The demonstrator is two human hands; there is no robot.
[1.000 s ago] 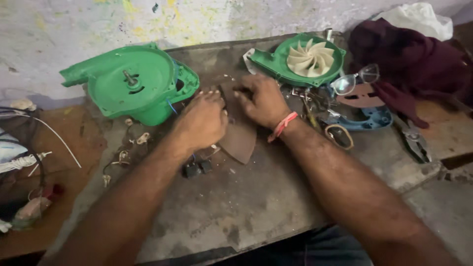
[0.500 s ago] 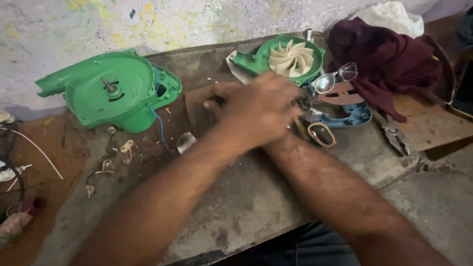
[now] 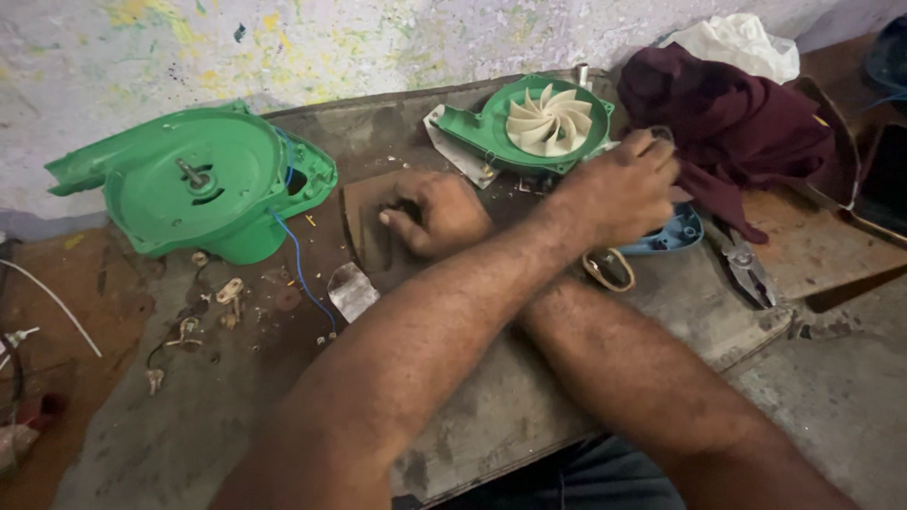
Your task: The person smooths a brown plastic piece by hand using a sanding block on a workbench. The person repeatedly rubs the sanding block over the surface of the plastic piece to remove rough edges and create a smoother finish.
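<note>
The person's arms cross over a worn, dusty grey table (image 3: 529,416). The left hand (image 3: 619,189) reaches across to the right, fingers curled down near a pair of glasses at the edge of a crumpled maroon cloth (image 3: 737,132); whether it grips anything cannot be told. The right hand (image 3: 439,212) lies on a flat brown leathery sheet (image 3: 364,227), fingers bent and pressing it, holding nothing visible. Just behind sits a green plastic cover (image 3: 482,127) with a cream, curved-blade fan (image 3: 550,121). To the left stands a rounded green plastic housing (image 3: 203,194) with a metal shaft and a thin blue wire (image 3: 300,274). Steel pliers (image 3: 746,264) lie to the right.
</note>
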